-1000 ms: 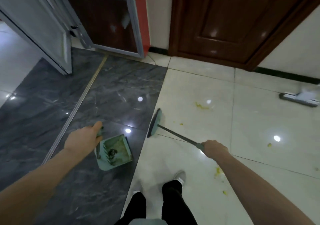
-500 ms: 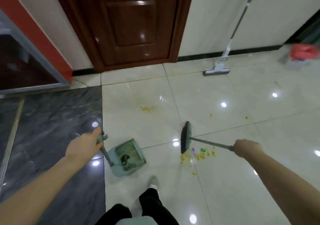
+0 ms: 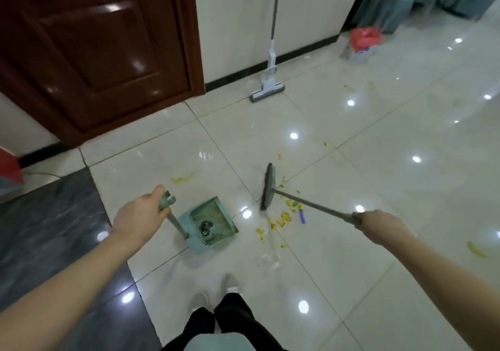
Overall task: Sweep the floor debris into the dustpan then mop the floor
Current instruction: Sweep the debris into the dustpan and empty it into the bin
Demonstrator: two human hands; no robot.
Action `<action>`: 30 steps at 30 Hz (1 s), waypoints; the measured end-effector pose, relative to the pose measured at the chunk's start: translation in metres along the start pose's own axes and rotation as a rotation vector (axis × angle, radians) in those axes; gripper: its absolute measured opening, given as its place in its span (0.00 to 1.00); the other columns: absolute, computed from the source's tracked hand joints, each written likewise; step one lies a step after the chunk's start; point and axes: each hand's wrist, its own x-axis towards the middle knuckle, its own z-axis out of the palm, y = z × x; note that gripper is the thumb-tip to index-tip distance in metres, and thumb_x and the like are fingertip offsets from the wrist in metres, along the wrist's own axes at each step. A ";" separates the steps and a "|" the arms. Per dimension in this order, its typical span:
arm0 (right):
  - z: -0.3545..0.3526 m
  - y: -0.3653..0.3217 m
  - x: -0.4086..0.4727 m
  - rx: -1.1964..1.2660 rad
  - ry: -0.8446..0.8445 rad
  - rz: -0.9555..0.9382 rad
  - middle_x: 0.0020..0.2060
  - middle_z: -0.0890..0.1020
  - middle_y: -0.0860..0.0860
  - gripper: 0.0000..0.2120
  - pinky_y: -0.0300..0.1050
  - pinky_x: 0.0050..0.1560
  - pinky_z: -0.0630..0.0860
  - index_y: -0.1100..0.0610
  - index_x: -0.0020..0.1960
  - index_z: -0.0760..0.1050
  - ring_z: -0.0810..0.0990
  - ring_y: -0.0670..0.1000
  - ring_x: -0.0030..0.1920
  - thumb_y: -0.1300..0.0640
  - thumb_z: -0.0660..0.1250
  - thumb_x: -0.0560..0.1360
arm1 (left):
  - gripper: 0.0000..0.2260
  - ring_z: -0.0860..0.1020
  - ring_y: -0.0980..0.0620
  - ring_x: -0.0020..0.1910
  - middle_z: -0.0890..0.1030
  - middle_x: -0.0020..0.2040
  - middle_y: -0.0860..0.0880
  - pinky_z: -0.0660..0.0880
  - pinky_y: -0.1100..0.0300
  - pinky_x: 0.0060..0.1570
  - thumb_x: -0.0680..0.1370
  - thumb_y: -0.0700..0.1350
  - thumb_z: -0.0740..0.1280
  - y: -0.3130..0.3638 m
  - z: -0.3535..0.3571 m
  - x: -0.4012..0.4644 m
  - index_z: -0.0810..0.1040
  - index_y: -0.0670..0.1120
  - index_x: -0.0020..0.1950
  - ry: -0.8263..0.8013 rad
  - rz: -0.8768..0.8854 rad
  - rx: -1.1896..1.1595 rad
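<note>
My left hand (image 3: 140,215) grips the top of the upright handle of a green dustpan (image 3: 209,225), which rests on the cream tiles with a dark clump inside. My right hand (image 3: 376,223) holds the grey handle of a green broom; its head (image 3: 269,187) stands on the floor to the right of the pan. A pile of yellow scraps with a small purple piece (image 3: 284,216) lies between the broom head and the dustpan's right side. A sponge mop (image 3: 267,89) leans against the white wall behind.
A dark wooden door (image 3: 102,47) is at the upper left, grey marble flooring (image 3: 48,237) at the left. A red bag (image 3: 365,38) sits near teal curtains at the upper right. Yellow smears (image 3: 182,179) and stray scraps dot the tiles. My feet (image 3: 216,294) are below the pan.
The view has swung right from the grey marble to the cream tiles. The dustpan and broom have moved with me, and the broom head now stands behind the yellow scrap pile.
</note>
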 end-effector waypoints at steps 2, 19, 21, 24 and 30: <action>0.010 0.001 -0.025 0.059 -0.035 0.015 0.45 0.79 0.47 0.15 0.43 0.39 0.76 0.40 0.62 0.74 0.80 0.50 0.43 0.42 0.54 0.81 | 0.14 0.80 0.38 0.38 0.81 0.41 0.41 0.70 0.55 0.30 0.77 0.51 0.68 -0.007 0.002 0.006 0.67 0.46 0.53 0.000 0.052 0.012; 0.033 -0.066 -0.097 -0.307 -0.200 -0.228 0.44 0.76 0.49 0.16 0.41 0.33 0.66 0.40 0.68 0.70 0.76 0.53 0.43 0.48 0.57 0.81 | 0.12 0.80 0.37 0.42 0.81 0.47 0.42 0.69 0.54 0.34 0.77 0.51 0.67 -0.029 0.024 -0.042 0.68 0.47 0.54 -0.114 0.095 0.051; 0.035 -0.057 -0.091 -0.379 -0.174 -0.234 0.44 0.75 0.50 0.17 0.42 0.34 0.66 0.39 0.68 0.68 0.76 0.54 0.43 0.51 0.57 0.81 | 0.12 0.80 0.37 0.42 0.81 0.46 0.42 0.69 0.54 0.35 0.77 0.51 0.67 -0.021 0.028 -0.045 0.68 0.46 0.53 -0.110 0.089 0.058; 0.039 -0.030 -0.077 -0.415 -0.148 -0.236 0.40 0.72 0.47 0.21 0.40 0.30 0.61 0.34 0.69 0.65 0.73 0.52 0.41 0.55 0.55 0.81 | 0.12 0.80 0.37 0.42 0.81 0.46 0.43 0.70 0.55 0.34 0.77 0.51 0.67 -0.002 0.035 -0.047 0.68 0.46 0.53 -0.115 0.063 0.044; 0.038 0.053 -0.017 -0.448 -0.085 -0.233 0.43 0.72 0.46 0.20 0.42 0.41 0.68 0.34 0.69 0.65 0.76 0.51 0.46 0.54 0.56 0.82 | 0.13 0.80 0.37 0.38 0.81 0.43 0.43 0.72 0.54 0.32 0.76 0.50 0.68 0.064 0.046 -0.046 0.68 0.46 0.53 -0.089 -0.001 0.080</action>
